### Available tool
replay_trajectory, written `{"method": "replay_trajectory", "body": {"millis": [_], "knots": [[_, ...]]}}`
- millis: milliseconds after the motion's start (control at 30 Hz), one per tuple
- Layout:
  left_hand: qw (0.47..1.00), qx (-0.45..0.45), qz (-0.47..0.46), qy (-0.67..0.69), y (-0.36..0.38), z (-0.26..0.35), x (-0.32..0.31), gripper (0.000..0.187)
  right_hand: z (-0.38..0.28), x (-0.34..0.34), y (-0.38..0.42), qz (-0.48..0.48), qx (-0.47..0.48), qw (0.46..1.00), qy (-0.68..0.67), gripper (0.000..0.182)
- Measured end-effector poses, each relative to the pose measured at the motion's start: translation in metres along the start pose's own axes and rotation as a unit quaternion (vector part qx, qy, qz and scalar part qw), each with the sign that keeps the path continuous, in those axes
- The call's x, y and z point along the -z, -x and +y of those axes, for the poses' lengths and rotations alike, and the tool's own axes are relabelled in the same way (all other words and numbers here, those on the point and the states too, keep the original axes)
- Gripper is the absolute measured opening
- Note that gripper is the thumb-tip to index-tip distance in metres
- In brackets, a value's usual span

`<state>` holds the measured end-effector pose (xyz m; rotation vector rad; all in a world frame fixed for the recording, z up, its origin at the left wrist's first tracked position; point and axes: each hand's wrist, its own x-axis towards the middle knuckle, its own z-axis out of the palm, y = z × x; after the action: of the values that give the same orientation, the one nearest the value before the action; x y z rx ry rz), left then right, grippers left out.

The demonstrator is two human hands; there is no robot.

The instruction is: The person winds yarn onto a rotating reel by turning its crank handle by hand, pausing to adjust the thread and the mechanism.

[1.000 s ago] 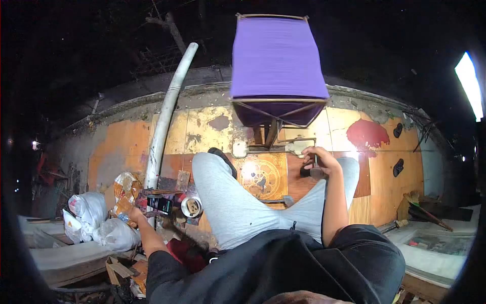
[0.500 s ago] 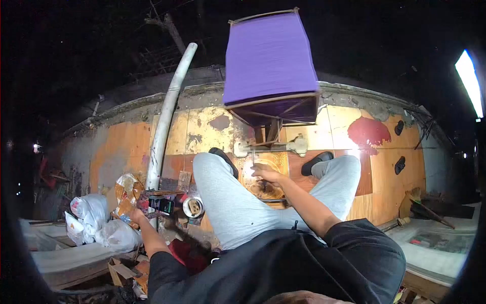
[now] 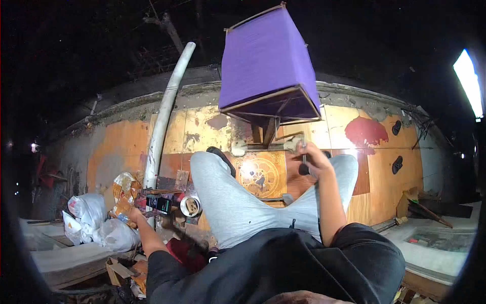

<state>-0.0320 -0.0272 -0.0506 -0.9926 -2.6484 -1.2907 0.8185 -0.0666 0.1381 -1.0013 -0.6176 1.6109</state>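
Observation:
My right hand (image 3: pixel 318 159) is raised in front of my right knee, fingers closed round a thin stick-like thing (image 3: pixel 305 152). Ahead of it a purple-covered box frame (image 3: pixel 260 63) stands on a wooden post (image 3: pixel 271 133), tilted, its open underside edged with thin strips. At the left my left hand (image 3: pixel 134 215) is at an orange and white wrapper (image 3: pixel 125 195); its fingertips are hidden. A phone with a lit screen (image 3: pixel 159 203) and a round white tub (image 3: pixel 191 206) lie between that hand and my left leg.
A long pale pipe (image 3: pixel 164 116) leans at the left, with white plastic bags (image 3: pixel 91 213) near its foot. Patterned tile (image 3: pixel 263 175) shows between my legs. Black slippers (image 3: pixel 397 164) lie at the right, above a broom (image 3: pixel 430 210). A bright lamp (image 3: pixel 469 83) glows far right.
My right hand has moved right and up, from over the patterned tile to near my right knee. The purple box has turned, showing more of its right side. My left hand has barely moved.

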Motion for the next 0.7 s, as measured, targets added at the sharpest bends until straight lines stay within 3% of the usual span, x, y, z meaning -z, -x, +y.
{"method": "replay_trajectory", "body": {"millis": [33, 100, 133, 200, 267, 333, 400, 467, 533, 567, 633, 700], "knots": [[1.000, 0.001, 0.001, 0.002, -0.002, -0.001, 0.000, 0.044, -0.003, 0.014, 0.000, 0.056, -0.006, 0.998, 0.039, 0.012], [0.992, -0.021, -0.029, -0.124, -0.007, 0.001, 0.003, 0.042, 0.006, 0.047, -0.012, 0.192, -0.045, 0.975, 0.105, 0.010], [0.981, -0.031, -0.045, -0.187, -0.009, 0.002, 0.005, 0.041, 0.019, 0.057, -0.020, 0.191, -0.043, 0.975, 0.106, 0.010], [0.946, -0.053, -0.079, -0.309, -0.010, 0.005, 0.007, 0.039, 0.045, 0.076, -0.032, 0.324, -0.033, 0.880, 0.345, 0.014], [0.952, -0.041, -0.077, -0.295, -0.013, 0.011, 0.009, 0.037, 0.085, 0.083, -0.051, 0.349, -0.022, 0.897, 0.270, 0.020], [0.960, -0.016, -0.074, -0.268, 0.005, 0.018, 0.011, 0.035, 0.143, 0.074, -0.072, 0.314, 0.070, 0.912, 0.255, 0.022], [0.968, 0.009, -0.070, -0.241, 0.012, 0.028, 0.016, 0.033, 0.155, 0.038, -0.080, 0.232, -0.088, 0.785, 0.567, 0.034], [0.974, 0.034, -0.065, -0.212, 0.016, 0.044, 0.016, 0.032, 0.221, 0.029, -0.105, 0.193, -0.154, 0.843, 0.477, 0.044], [0.979, 0.059, -0.062, -0.186, 0.030, 0.056, 0.022, 0.031, 0.211, -0.022, -0.088, 0.089, -0.119, 0.945, 0.292, 0.048], [0.981, 0.072, -0.060, -0.172, 0.036, 0.067, 0.021, 0.031, 0.193, -0.045, -0.079, 0.088, -0.119, 0.945, 0.292, 0.048], [0.983, 0.098, -0.056, -0.146, 0.044, 0.083, 0.026, 0.031, 0.157, -0.080, -0.066, 0.026, -0.204, 0.976, 0.071, 0.050], [0.983, 0.111, -0.053, -0.136, 0.044, 0.080, 0.031, 0.032, 0.128, -0.092, -0.057, -0.046, -0.204, 0.978, -0.011, 0.046]]}}
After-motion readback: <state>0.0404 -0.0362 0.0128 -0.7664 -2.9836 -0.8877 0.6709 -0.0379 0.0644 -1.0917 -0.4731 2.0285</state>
